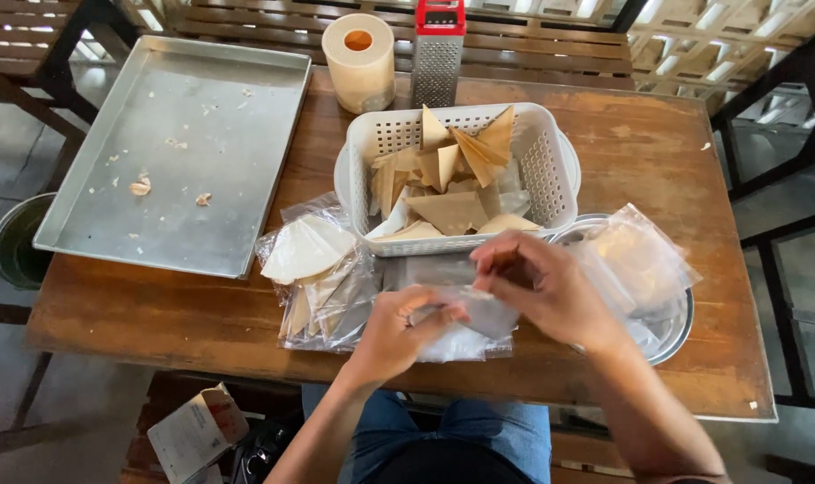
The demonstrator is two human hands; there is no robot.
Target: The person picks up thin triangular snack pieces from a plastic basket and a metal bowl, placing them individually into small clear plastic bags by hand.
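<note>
My left hand (398, 327) and my right hand (542, 287) both pinch a small clear plastic bag (483, 309) just above the table's near edge. Under it lies a loose pile of more clear bags (457, 345). Behind my hands stands a white perforated basket (542, 170) full of tan triangular folded pieces (448, 211). To the left of my left hand lie bagged triangles (313, 278) in clear plastic.
A large metal baking tray (174, 143) with crumbs covers the table's left part. A paper roll (360, 61) and a red-topped box grater (437, 54) stand at the back. A round metal plate (681, 327) holds clear bags at the right. A small box (197, 432) lies below the wooden table (658, 152).
</note>
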